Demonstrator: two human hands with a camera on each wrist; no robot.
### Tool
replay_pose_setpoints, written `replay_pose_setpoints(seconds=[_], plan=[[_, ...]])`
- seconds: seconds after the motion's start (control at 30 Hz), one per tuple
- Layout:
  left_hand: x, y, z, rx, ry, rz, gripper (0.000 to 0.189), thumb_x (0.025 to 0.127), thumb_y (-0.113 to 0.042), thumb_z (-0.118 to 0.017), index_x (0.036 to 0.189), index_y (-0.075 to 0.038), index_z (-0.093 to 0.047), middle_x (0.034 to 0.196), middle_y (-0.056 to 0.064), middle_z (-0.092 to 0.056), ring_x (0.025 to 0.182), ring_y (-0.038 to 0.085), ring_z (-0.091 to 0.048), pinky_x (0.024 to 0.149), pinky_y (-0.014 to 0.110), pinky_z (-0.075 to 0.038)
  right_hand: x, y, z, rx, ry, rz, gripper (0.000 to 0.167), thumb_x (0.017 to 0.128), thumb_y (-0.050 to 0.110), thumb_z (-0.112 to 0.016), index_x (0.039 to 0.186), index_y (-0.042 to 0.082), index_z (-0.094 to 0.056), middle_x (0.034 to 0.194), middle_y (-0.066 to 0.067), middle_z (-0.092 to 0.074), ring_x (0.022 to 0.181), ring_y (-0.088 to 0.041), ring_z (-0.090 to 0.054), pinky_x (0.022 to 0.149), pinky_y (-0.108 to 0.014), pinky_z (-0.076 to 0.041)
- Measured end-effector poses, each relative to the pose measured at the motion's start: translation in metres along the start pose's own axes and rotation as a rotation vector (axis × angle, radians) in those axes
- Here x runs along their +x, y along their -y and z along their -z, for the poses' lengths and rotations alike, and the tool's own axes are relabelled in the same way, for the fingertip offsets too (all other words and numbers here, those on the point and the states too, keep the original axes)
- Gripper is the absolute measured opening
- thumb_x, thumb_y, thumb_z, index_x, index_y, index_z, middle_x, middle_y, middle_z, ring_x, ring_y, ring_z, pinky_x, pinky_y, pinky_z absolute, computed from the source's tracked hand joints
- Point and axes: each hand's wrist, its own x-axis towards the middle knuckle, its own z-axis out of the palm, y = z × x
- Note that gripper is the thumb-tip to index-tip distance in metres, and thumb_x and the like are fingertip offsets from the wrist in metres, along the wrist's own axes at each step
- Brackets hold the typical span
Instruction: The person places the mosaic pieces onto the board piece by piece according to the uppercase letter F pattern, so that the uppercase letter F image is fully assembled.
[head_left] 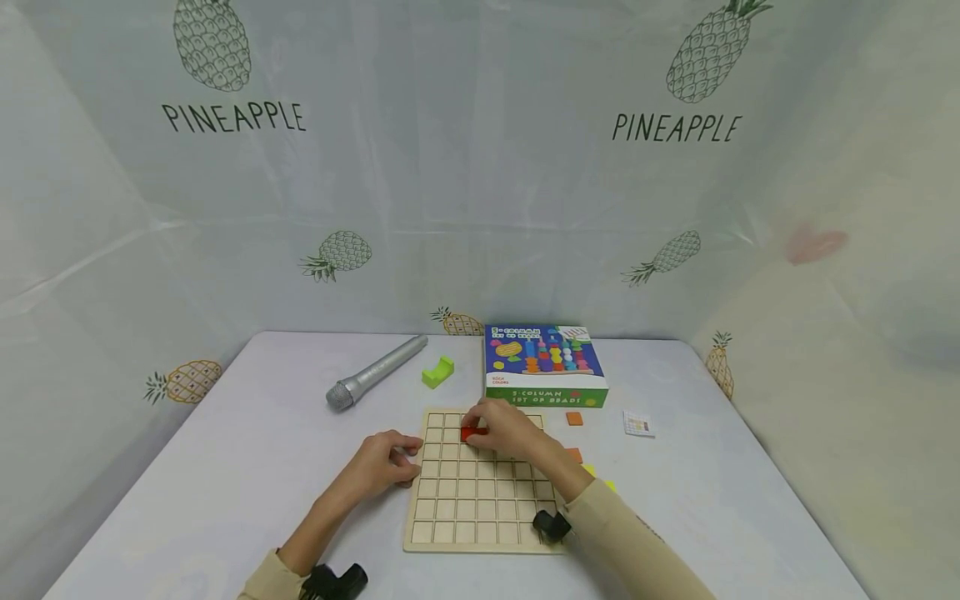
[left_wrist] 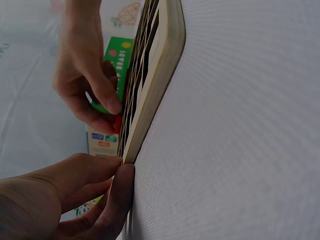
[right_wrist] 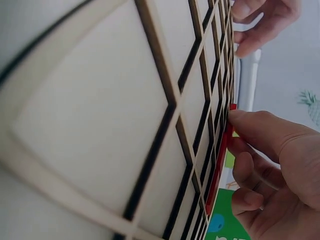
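Observation:
A square wooden grid board (head_left: 456,508) lies flat on the white table. My right hand (head_left: 506,429) is over its far rows and pinches a flat red tile (head_left: 468,434) between thumb and fingertips. In the right wrist view, red (right_wrist: 216,175) runs along the grid beside the fingers; whether it is one piece or more I cannot tell. My left hand (head_left: 384,462) is at the board's left edge, thumb and forefinger apart and touching the rim. The left wrist view shows its fingertips against the board's side (left_wrist: 159,85).
Behind the board stands a bead-set box (head_left: 546,367). A silver microphone (head_left: 378,372) and a green notched block (head_left: 438,372) lie at the back left. Right of the board are an orange tile (head_left: 574,418), partly hidden orange and yellow pieces, and a small printed card (head_left: 638,424).

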Motion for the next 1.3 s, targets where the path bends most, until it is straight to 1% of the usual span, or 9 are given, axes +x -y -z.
replay_pose_setpoints(seconds=[0.2,0.47,0.67,0.83,0.97,1.1,1.2,1.3], plan=[[0.0,-0.001,0.0,0.011,-0.007,0.002,0.042,0.077,0.0,-0.075,0.118,0.007,-0.066,0.099,0.012,-0.065,0.068,0.012,-0.064,0.055,0.019,-0.054,0.001,0.0,-0.001,-0.002,-0.007,0.005,0.019,0.088,0.021,-0.074,0.106,0.012,-0.074,0.1,0.0,-0.068,0.089,-0.009,-0.06,0.075,-0.02,-0.053],[0.0,-0.001,0.0,0.004,-0.005,0.005,0.042,0.078,0.001,-0.075,0.118,0.008,-0.066,0.099,0.012,-0.065,0.07,0.013,-0.065,0.055,0.019,-0.054,0.003,-0.002,-0.002,0.001,-0.012,0.001,0.017,0.089,0.021,-0.073,0.103,0.013,-0.074,0.097,0.001,-0.067,0.086,-0.009,-0.06,0.073,-0.019,-0.051],[0.001,0.0,0.0,-0.002,-0.001,-0.005,0.042,0.078,0.0,-0.075,0.119,0.008,-0.065,0.101,0.014,-0.065,0.069,0.012,-0.066,0.055,0.019,-0.054,0.003,-0.003,-0.001,0.01,-0.006,-0.009,0.018,0.088,0.021,-0.073,0.104,0.013,-0.073,0.098,0.0,-0.068,0.087,-0.009,-0.06,0.074,-0.02,-0.052],[0.002,-0.001,0.0,0.007,-0.005,-0.001,0.042,0.078,0.0,-0.075,0.118,0.008,-0.066,0.1,0.013,-0.065,0.069,0.012,-0.065,0.055,0.019,-0.054,0.0,-0.003,0.002,0.01,-0.011,-0.01,0.02,0.088,0.022,-0.074,0.106,0.011,-0.073,0.099,-0.001,-0.069,0.089,-0.011,-0.062,0.074,-0.02,-0.053],[0.002,-0.001,0.0,0.015,-0.008,0.002,0.042,0.078,0.0,-0.075,0.118,0.007,-0.066,0.099,0.012,-0.065,0.07,0.012,-0.064,0.055,0.019,-0.054,-0.005,-0.005,0.008,0.014,-0.025,-0.019,0.023,0.089,0.021,-0.073,0.108,0.009,-0.073,0.1,-0.003,-0.07,0.089,-0.015,-0.063,0.074,-0.022,-0.053],[0.001,0.0,0.001,0.022,-0.005,0.011,0.042,0.079,-0.001,-0.076,0.118,0.006,-0.066,0.1,0.012,-0.065,0.069,0.011,-0.065,0.055,0.019,-0.054,-0.015,-0.013,0.014,0.011,-0.042,-0.035,0.023,0.089,0.019,-0.073,0.109,0.008,-0.073,0.101,-0.003,-0.069,0.088,-0.016,-0.062,0.072,-0.025,-0.053],[0.001,0.0,0.0,0.02,-0.007,0.012,0.041,0.078,-0.001,-0.076,0.118,0.006,-0.067,0.1,0.012,-0.065,0.069,0.012,-0.065,0.055,0.019,-0.054,-0.026,-0.022,0.021,0.026,-0.06,-0.07,0.023,0.089,0.019,-0.073,0.109,0.008,-0.073,0.101,-0.004,-0.069,0.088,-0.017,-0.062,0.074,-0.027,-0.053],[0.001,0.0,0.0,0.017,-0.012,0.007,0.042,0.078,-0.001,-0.076,0.118,0.007,-0.067,0.099,0.013,-0.065,0.07,0.013,-0.064,0.055,0.019,-0.054,-0.037,-0.034,0.028,0.036,-0.084,-0.131,0.023,0.088,0.02,-0.074,0.109,0.01,-0.073,0.103,-0.002,-0.069,0.086,-0.016,-0.061,0.075,-0.028,-0.053]])
